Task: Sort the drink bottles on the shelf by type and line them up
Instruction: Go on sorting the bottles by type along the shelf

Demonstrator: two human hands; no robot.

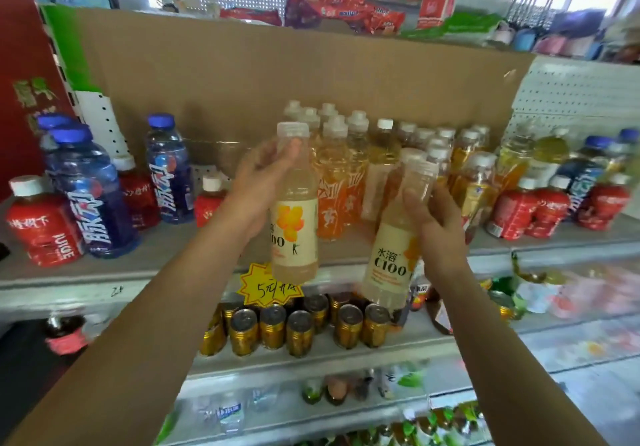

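Note:
My left hand [258, 186] holds a pale C100 bottle [294, 224] upright in front of the shelf [173, 258]. My right hand [436, 224] grips a second C100 bottle [391, 258], tilted with its cap leaning right. Both bottles hang just in front of the shelf's front edge. Behind them stand several orange-labelled bottles [332, 186] and yellow tea bottles [474, 175]. Blue sports-drink bottles [90, 196] and red juice bottles [41, 227] stand mixed at the left. More red bottles [530, 210] and blue bottles [585, 168] are mixed at the right.
A brown cardboard sheet [277, 75] backs the shelf. Gold cans [298, 331] fill the shelf below, under a yellow price tag [270, 286]. Snack packets [339, 6] lie on top. There is free room on the shelf between the left bottles and the orange ones.

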